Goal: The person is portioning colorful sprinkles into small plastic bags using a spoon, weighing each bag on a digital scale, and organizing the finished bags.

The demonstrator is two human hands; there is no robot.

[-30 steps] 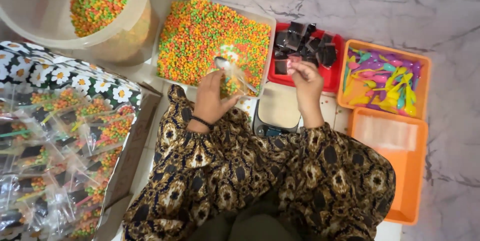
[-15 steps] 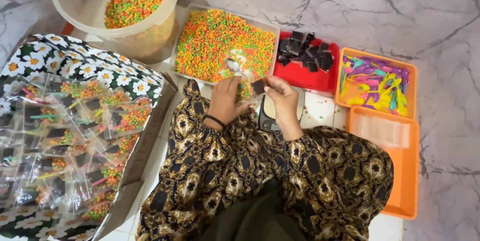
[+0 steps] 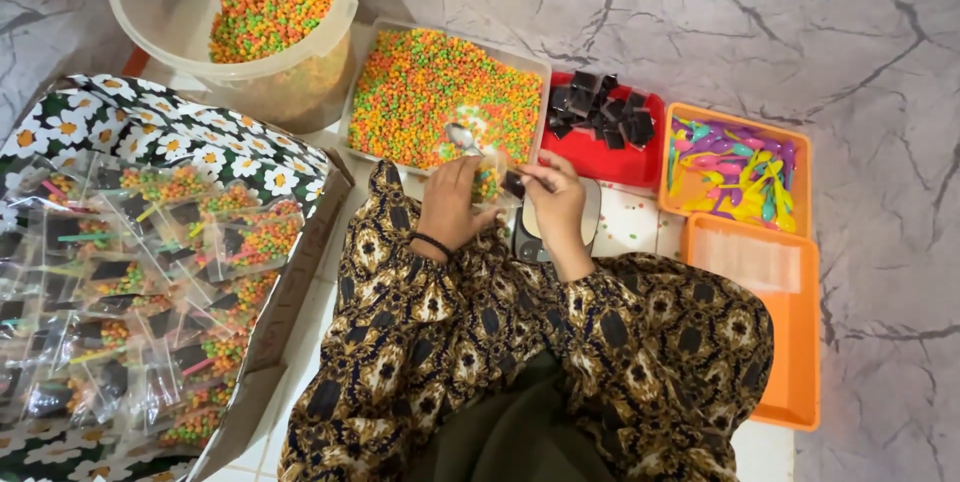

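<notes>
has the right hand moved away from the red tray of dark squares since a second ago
Yes. The right hand has drawn back from the red tray toward the body, and now meets the left hand at a small clear bag below the tray of coloured puffs.

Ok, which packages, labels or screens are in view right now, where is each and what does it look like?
Small clear bag: held between left hand and right hand, partly filled with coloured pellets.
Filled clear bags: heaped at left in a box, showing pellets and dark squares.
No screen can be made out.
</notes>
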